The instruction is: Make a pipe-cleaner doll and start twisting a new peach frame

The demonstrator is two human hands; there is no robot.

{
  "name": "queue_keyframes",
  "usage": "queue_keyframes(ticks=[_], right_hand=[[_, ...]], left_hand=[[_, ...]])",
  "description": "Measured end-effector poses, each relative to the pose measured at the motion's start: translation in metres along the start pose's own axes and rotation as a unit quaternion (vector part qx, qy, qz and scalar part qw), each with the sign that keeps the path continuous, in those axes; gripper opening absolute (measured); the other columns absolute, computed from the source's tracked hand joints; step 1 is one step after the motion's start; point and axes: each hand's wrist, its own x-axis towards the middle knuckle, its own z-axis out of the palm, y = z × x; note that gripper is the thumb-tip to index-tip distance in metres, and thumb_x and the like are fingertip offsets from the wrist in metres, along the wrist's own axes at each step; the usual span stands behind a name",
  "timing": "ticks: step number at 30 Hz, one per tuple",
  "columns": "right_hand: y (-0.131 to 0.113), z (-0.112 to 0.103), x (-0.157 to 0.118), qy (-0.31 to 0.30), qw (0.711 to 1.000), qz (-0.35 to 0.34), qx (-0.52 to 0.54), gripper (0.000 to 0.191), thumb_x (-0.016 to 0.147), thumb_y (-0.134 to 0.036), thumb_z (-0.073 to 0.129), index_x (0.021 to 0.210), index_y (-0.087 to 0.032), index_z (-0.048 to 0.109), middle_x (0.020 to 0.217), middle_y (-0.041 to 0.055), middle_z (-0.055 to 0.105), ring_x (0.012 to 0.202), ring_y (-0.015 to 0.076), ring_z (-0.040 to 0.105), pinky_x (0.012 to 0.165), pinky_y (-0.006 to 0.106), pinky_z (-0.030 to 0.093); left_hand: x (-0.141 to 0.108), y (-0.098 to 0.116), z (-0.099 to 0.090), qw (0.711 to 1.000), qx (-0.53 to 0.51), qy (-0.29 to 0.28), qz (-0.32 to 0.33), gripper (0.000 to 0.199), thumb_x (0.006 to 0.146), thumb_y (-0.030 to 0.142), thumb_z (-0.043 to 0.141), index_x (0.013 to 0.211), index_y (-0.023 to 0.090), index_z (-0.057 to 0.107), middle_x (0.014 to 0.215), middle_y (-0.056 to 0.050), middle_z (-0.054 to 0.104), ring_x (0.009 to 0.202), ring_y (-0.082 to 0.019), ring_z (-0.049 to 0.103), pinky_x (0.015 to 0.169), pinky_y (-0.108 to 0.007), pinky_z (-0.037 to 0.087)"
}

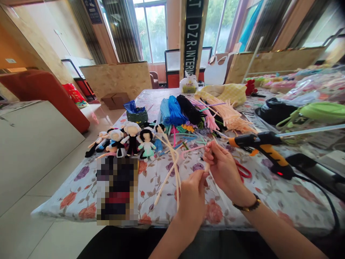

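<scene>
My left hand [192, 196] and my right hand [225, 169] meet above the flowered tablecloth, fingertips pinched. Between them runs a short pale peach pipe cleaner [207, 167], partly hidden by the fingers. Several loose cream pipe cleaners [176, 169] lie crossed just left of my hands, some bent. Right of my right hand, a black and orange glue gun [272, 154] shows a red light and has a long glue stick in its back. Red-handled scissors [245, 172] are partly covered by my right wrist. Small dolls [147, 145] stand or lean together at the left.
Behind my hands lie bundles of blue [177, 112], black [191, 110] and peach pipe cleaners [231, 117]. A green basket [137, 117] stands at the back left. A dark phone-like device [315, 172] and the glue gun's cord [320, 185] occupy the right side. The table's left edge borders tiled floor.
</scene>
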Motion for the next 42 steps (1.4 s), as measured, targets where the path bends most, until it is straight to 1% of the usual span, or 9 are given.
queue_keyframes(ticks=[4, 7, 13, 18, 21, 24, 29, 36, 42], right_hand=[[-0.008, -0.007, 0.006, 0.021, 0.999, -0.038, -0.014, 0.027, 0.072, -0.042, 0.067, 0.069, -0.019, 0.055, 0.068, -0.0032, 0.044, 0.048, 0.0041, 0.034, 0.039, 0.019, 0.025], [-0.011, -0.014, 0.008, 0.022, 0.997, -0.061, -0.036, 0.027, 0.075, -0.044, 0.064, 0.070, -0.019, 0.057, 0.069, -0.0028, 0.045, 0.046, 0.0030, 0.032, 0.037, 0.019, 0.021], [-0.014, -0.021, 0.013, 0.002, 0.994, -0.058, -0.094, 0.023, 0.077, -0.044, 0.063, 0.081, -0.021, 0.060, 0.069, -0.0028, 0.049, 0.044, 0.0032, 0.030, 0.037, 0.020, 0.017], [-0.018, -0.023, 0.014, -0.070, 0.977, -0.051, -0.194, 0.024, 0.081, -0.043, 0.057, 0.094, -0.023, 0.059, 0.069, -0.0029, 0.053, 0.044, 0.0043, 0.032, 0.039, 0.021, 0.018], [-0.019, -0.025, 0.012, -0.100, 0.933, -0.099, -0.330, 0.026, 0.083, -0.041, 0.055, 0.101, -0.023, 0.059, 0.070, -0.0019, 0.055, 0.047, 0.0059, 0.035, 0.041, 0.020, 0.025], [-0.019, -0.027, 0.010, -0.127, 0.858, -0.147, -0.476, 0.028, 0.083, -0.040, 0.055, 0.103, -0.021, 0.062, 0.076, 0.0007, 0.061, 0.050, 0.0068, 0.042, 0.043, 0.020, 0.030], [-0.022, -0.028, 0.007, -0.205, 0.782, -0.223, -0.545, 0.036, 0.087, -0.035, 0.051, 0.121, -0.022, 0.054, 0.090, 0.0031, 0.065, 0.058, 0.0083, 0.052, 0.049, 0.019, 0.043], [-0.031, -0.047, 0.008, -0.279, 0.706, -0.327, -0.563, 0.018, 0.091, -0.024, 0.044, 0.104, -0.023, 0.057, 0.102, 0.0059, 0.063, 0.093, 0.0143, 0.061, 0.076, 0.024, 0.050], [-0.044, -0.066, 0.007, -0.324, 0.687, -0.317, -0.568, 0.019, 0.093, -0.027, 0.039, 0.102, -0.020, 0.054, 0.096, 0.0072, 0.065, 0.086, 0.0140, 0.063, 0.072, 0.023, 0.048]], left_hand=[[0.015, -0.009, -0.018, 0.992, 0.102, 0.076, 0.009, 0.027, 0.086, 0.032, 0.050, 0.106, 0.016, 0.060, 0.100, -0.012, 0.065, 0.094, -0.024, 0.059, 0.082, -0.037, 0.044], [0.027, -0.019, -0.031, 0.956, 0.257, 0.132, -0.056, 0.033, 0.080, 0.027, 0.058, 0.110, 0.012, 0.057, 0.111, -0.017, 0.059, 0.105, -0.031, 0.052, 0.087, -0.046, 0.041], [0.034, -0.033, -0.031, 0.938, 0.335, 0.036, -0.077, 0.023, 0.087, 0.014, 0.042, 0.098, 0.011, 0.062, 0.092, -0.014, 0.065, 0.092, -0.028, 0.058, 0.080, -0.041, 0.042], [0.031, -0.029, -0.028, 0.934, 0.348, 0.067, -0.048, 0.027, 0.089, 0.015, 0.037, 0.090, 0.013, 0.064, 0.087, -0.011, 0.066, 0.086, -0.026, 0.058, 0.076, -0.038, 0.041], [0.029, -0.020, -0.029, 0.929, 0.348, 0.125, -0.019, 0.024, 0.089, 0.018, 0.041, 0.088, 0.015, 0.065, 0.083, -0.009, 0.067, 0.081, -0.024, 0.058, 0.072, -0.035, 0.040], [0.024, -0.008, -0.027, 0.917, 0.346, 0.194, 0.043, 0.018, 0.088, 0.018, 0.047, 0.088, 0.016, 0.065, 0.078, -0.005, 0.067, 0.074, -0.021, 0.057, 0.068, -0.032, 0.040], [0.015, 0.008, -0.016, 0.896, 0.338, 0.241, 0.157, 0.015, 0.085, 0.015, 0.052, 0.093, 0.016, 0.064, 0.075, -0.003, 0.066, 0.069, -0.018, 0.055, 0.066, -0.031, 0.040], [0.016, 0.015, -0.009, 0.900, 0.268, 0.225, 0.259, 0.017, 0.085, 0.010, 0.050, 0.096, 0.013, 0.062, 0.077, -0.004, 0.065, 0.072, -0.017, 0.055, 0.067, -0.031, 0.042], [0.025, 0.019, -0.010, 0.906, 0.209, 0.133, 0.344, 0.018, 0.087, 0.012, 0.047, 0.100, 0.013, 0.059, 0.084, -0.005, 0.064, 0.077, -0.015, 0.057, 0.070, -0.028, 0.047]])
